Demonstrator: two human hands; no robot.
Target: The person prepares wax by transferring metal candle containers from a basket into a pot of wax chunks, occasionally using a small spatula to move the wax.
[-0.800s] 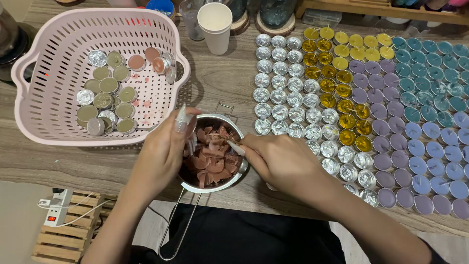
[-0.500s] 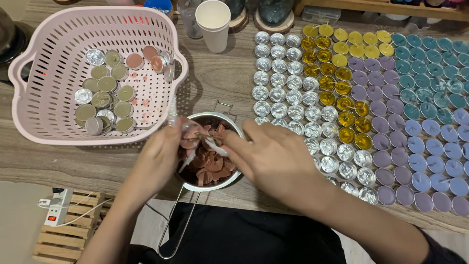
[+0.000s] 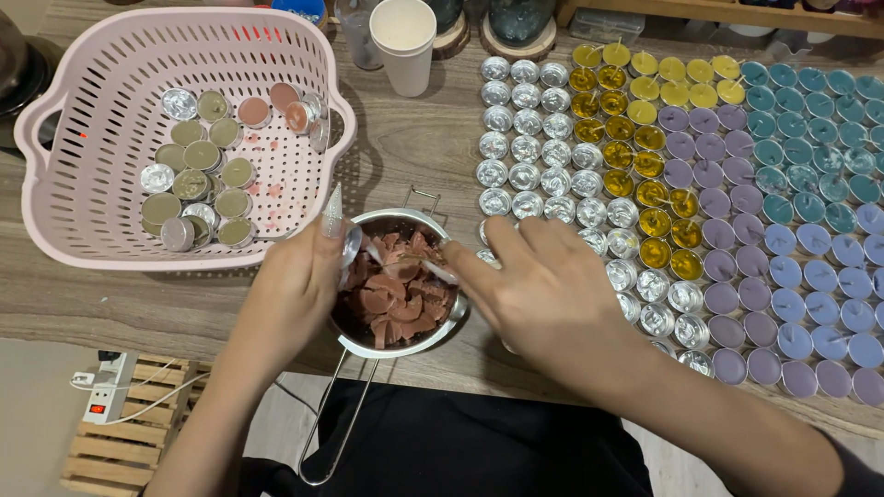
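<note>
Steel pot (image 3: 402,345), small, long wire handle toward the person, at the near edge of a wooden table (image 3: 414,152); holds broken pink wax pieces (image 3: 396,299).

Left hand (image 3: 299,285): at the pot's left rim, fingers curled around a small foil cup (image 3: 348,244) held tilted at the rim.

Right hand (image 3: 543,290): over the pot's right rim, fingertips reaching in; whether they pinch anything cannot be told.

Pink basket (image 3: 101,120), perforated, left of the pot: silver cups (image 3: 198,189), some with greenish or pinkish wax, and pink crumbs.

Paper cup (image 3: 402,32), white, at the far edge.

Tealights (image 3: 700,175), in rows right of the pot: empty silver, then yellow, purple and teal, many with wicks.

Power strip (image 3: 106,391) on a wooden crate (image 3: 129,442), below the table, left.
</note>
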